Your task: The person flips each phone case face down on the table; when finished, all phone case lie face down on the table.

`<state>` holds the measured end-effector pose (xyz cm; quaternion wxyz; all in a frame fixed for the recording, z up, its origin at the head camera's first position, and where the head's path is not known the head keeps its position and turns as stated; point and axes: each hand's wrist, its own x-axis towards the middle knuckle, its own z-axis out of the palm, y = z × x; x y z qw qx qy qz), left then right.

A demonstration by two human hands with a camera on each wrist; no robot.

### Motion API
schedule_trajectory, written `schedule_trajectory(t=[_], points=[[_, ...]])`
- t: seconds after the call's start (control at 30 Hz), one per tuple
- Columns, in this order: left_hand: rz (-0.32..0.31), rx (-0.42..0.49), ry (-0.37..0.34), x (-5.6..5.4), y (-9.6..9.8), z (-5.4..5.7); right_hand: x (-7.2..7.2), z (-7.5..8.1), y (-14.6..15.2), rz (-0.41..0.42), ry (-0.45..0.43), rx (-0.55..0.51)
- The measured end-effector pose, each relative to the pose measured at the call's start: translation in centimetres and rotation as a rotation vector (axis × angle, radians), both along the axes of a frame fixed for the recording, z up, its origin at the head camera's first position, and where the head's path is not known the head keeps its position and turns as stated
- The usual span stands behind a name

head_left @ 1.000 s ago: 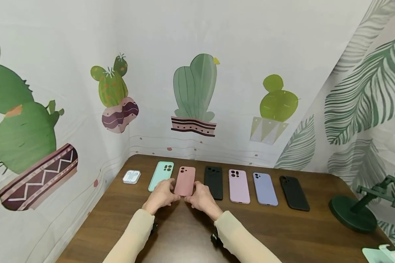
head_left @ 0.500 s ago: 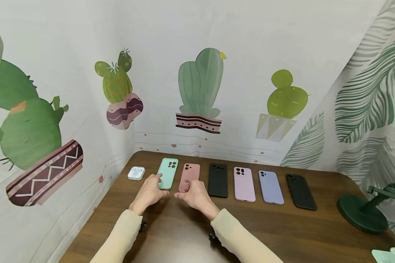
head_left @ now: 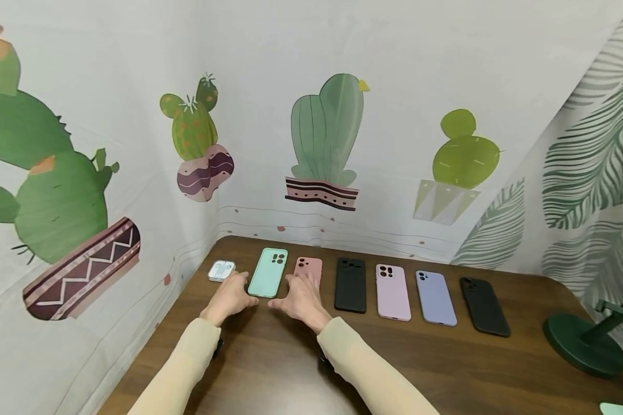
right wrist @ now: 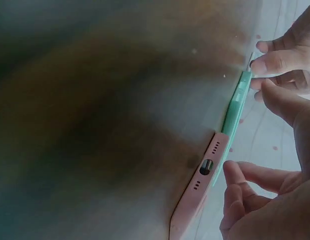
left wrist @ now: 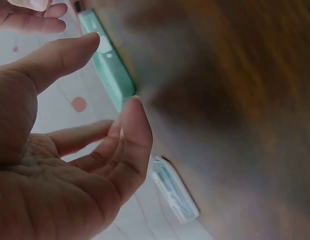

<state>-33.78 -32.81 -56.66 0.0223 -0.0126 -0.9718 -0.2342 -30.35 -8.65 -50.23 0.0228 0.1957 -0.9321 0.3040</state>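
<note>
A mint green phone case (head_left: 267, 275) lies flat on the table between my two hands. My left hand (head_left: 232, 298) is at its lower left side, thumb and fingers spread apart with nothing held between them. My right hand (head_left: 302, 300) hovers at its lower right and covers the lower part of a pink phone case (head_left: 310, 267). In the right wrist view, the pink case's port edge (right wrist: 206, 167) shows beside my loosely bent fingers (right wrist: 240, 180). Whether any fingertip touches a case, I cannot tell.
A small clear box with white earphones (head_left: 221, 270) lies to the left. Rightward stand in a row a black case (head_left: 351, 285), a lilac-pink case (head_left: 393, 292), a lavender case (head_left: 436, 298) and another black case (head_left: 485, 306). A dark green stand (head_left: 585, 344) is at the far right.
Both hands have left the pink case's sides and shifted left to the mint case. The head view has turned slightly, so the scene sits further right.
</note>
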Motion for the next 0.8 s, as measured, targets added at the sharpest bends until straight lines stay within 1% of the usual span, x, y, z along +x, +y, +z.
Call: schedule_trajectory(t=[0.07,0.13,0.2,0.23,0.3,0.33,0.37,0.4,0.47,0.53,0.57,0.6,0.63,0.8], points=[[-0.007,0.008,-0.014,0.0,0.1,0.3,-0.1,0.2,-0.5,-0.023,-0.006,0.066],[-0.021,0.021,-0.03,0.1,0.3,0.7,-0.3,0.3,-1.0,-0.048,0.006,0.15],[-0.018,0.053,-0.049,0.1,0.4,1.2,-0.5,0.3,-1.4,-0.065,0.018,0.216],[-0.015,0.071,-0.059,0.2,0.6,1.6,-0.6,0.2,-1.6,-0.069,0.023,0.243],[-0.021,0.093,-0.082,0.5,0.9,2.6,-0.8,0.1,-1.9,-0.072,0.034,0.278],[-0.021,0.101,-0.097,0.8,1.1,3.3,-0.9,0.1,-2.0,-0.07,0.034,0.286],[-0.017,0.114,-0.106,1.0,1.2,3.7,-0.9,0.0,-2.2,-0.067,0.032,0.287],[-0.023,0.116,-0.113,1.0,1.2,3.8,-1.0,0.0,-2.3,-0.063,0.03,0.284],[-0.016,0.127,-0.137,1.8,1.8,5.0,-1.0,0.0,-2.5,-0.057,0.018,0.275],[0.001,0.158,-0.154,2.2,2.2,5.7,-1.0,0.0,-2.7,-0.059,0.008,0.262],[0.006,0.176,-0.155,2.2,2.3,5.8,-1.1,0.0,-2.7,-0.06,0.007,0.253],[0.017,0.192,-0.164,2.4,2.5,6.1,-1.1,-0.1,-2.8,-0.063,0.007,0.248],[0.033,0.211,-0.172,2.8,2.8,6.8,-1.1,-0.1,-2.9,-0.065,0.011,0.244],[0.071,0.265,-0.165,3.0,2.6,6.6,-1.0,-0.1,-3.1,-0.071,0.022,0.205]])
